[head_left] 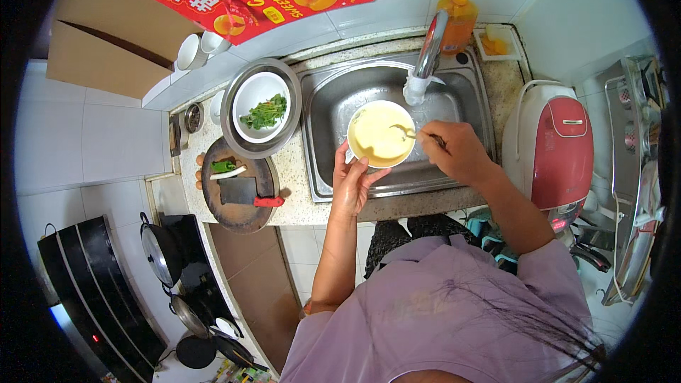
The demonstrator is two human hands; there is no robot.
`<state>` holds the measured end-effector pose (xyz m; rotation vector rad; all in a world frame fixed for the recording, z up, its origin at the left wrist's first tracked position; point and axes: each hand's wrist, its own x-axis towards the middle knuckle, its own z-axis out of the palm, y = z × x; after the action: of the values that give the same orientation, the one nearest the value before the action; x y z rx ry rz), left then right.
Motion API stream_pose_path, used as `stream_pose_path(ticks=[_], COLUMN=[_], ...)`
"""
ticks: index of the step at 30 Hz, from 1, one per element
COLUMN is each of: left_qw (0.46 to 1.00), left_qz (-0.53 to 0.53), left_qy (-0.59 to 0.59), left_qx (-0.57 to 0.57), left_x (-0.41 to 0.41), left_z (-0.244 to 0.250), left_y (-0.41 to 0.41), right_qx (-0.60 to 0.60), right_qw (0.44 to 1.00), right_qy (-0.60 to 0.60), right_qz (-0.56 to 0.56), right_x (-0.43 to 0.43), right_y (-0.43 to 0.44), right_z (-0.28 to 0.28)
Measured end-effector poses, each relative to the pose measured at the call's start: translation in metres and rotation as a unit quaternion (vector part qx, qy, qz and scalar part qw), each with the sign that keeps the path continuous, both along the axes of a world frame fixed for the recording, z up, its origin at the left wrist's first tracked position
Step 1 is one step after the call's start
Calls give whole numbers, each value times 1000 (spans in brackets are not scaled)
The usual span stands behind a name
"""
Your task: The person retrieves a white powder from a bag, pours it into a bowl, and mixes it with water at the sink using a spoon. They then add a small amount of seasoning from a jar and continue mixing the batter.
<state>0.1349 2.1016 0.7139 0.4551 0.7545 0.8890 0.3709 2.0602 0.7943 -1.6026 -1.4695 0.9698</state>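
Over the stainless steel sink, my left hand holds a white bowl from its near left side. Pale yellow liquid fills much of it. My right hand grips a metal spoon at the bowl's right edge, its far end in the liquid. Left of the sink, a steel basin holds a white bowl of green leaves. On the round chopping board lie a cleaver with a red handle, a white stalk and some greens.
The faucet rises behind the bowl, near an orange pump bottle. At right stands a red and white rice cooker. Several brown eggs sit left of the board. Lidded pans stand on the stove at lower left.
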Motion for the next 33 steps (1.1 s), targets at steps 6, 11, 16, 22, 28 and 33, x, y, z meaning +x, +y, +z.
stream_pose_path(ticks=[6, 11, 16, 22, 28, 33], left_qw=[1000, 1000, 999, 999, 999, 999], left_qz=[-9, -25, -30, -37, -27, -34], left_qy=[-8, -5, 7, 15, 10, 11], left_qx=[-9, -16, -22, -15, -17, -11], left_x=[5, 20, 28, 31, 36, 38], left_z=[-14, -13, -14, -11, -9, -8], left_y=[9, 15, 16, 15, 19, 19], right_qx=[-118, -31, -100, -71, 41, 58], right_qw=[978, 961, 953, 933, 921, 912], right_qy=[116, -149, -262, -337, -380, -398], right_qz=[-130, -230, -114, -102, -71, -76], right_x=[36, 82, 83, 81, 87, 90], right_y=[12, 54, 91, 98, 94, 96], right_z=[-21, -114, -177, -196, -225, -247])
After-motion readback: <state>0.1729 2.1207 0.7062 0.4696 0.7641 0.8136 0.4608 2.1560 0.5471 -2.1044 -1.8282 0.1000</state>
